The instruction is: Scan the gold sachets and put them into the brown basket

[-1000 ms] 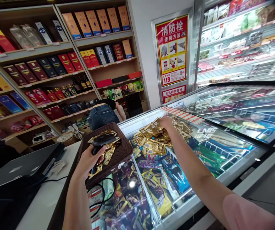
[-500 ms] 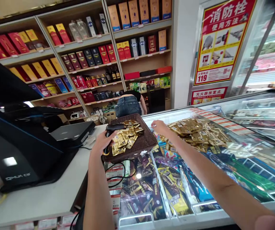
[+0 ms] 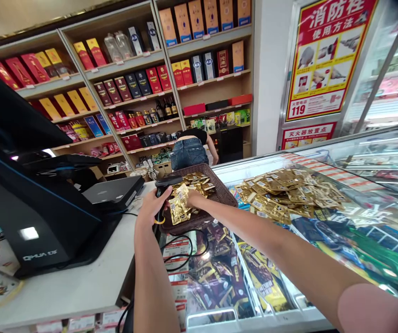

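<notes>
My left hand [image 3: 151, 208] is wrapped round a black handheld barcode scanner [image 3: 168, 181] with a yellow ring by its grip. The scanner's head lies over the left side of a brown woven basket [image 3: 222, 188]. Small gold foil packets [image 3: 199, 178] fill part of the basket. Inside it, my right hand [image 3: 194, 199] is closed on a gold packet [image 3: 181, 194], close to the scanner; its fingertips are mostly hidden. A larger heap of gold packets [image 3: 289, 192] is spread on the freezer's glass top, right of the basket.
Under the glass top, the freezer [image 3: 285, 319] holds wrapped ice creams [image 3: 216, 273]. A black cable [image 3: 180, 268] loops beside the basket. At left, a black checkout machine [image 3: 46, 222] stands on a white counter [image 3: 91, 282]. Someone in jeans [image 3: 189, 152] bends before the shelves [image 3: 216, 81].
My right hand has moved left, from the basket's right edge beside the heap into the basket among the packets. My left hand still holds the scanner. The view has shifted slightly.
</notes>
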The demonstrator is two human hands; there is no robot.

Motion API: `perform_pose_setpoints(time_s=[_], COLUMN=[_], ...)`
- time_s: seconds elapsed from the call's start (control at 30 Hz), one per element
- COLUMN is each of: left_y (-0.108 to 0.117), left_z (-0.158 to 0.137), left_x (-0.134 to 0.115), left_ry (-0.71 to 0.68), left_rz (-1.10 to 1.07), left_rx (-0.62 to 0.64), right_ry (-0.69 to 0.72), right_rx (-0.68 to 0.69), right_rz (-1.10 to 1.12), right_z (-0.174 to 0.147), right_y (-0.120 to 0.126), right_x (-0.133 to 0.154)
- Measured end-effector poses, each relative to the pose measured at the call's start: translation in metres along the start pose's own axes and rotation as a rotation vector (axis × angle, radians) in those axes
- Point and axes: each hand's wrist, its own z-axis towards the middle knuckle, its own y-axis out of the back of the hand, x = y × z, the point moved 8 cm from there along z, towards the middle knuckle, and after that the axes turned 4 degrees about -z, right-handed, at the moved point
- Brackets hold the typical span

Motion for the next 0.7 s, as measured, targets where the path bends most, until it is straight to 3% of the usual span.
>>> perform_pose_setpoints(time_s=[0.07,0.2,0.43,0.53,0.7], left_y=[-0.004,-0.018,-0.049,-0.064,-0.089], left_z=[-0.001,-0.004,-0.012,-0.017,-0.028], left_x=[-0.005,-0.017,-0.036,-0.044,-0.057], left_ry=[-0.006,-0.024,-0.084,-0.089,-0.119], left_rz=[0.020,0.042,0.018,0.054,0.079], left_rx=[0.006,0.057,0.143,0.184,0.238], right_ry=[-0.083,-0.143,-0.316,-0.327,-0.287], right_rx=[0.042,0.052,-0.175,-0.181,-0.106], right_rz=[0.076,0.456,0.601,0.628,0.603], right_z=[-0.012,-0.052,-0.105,-0.108,-0.109], right_y=[0.014,0.057,0.134,0.144,0.143], right_x=[-0.021,-0.067,-0.173,-0.192,-0.191])
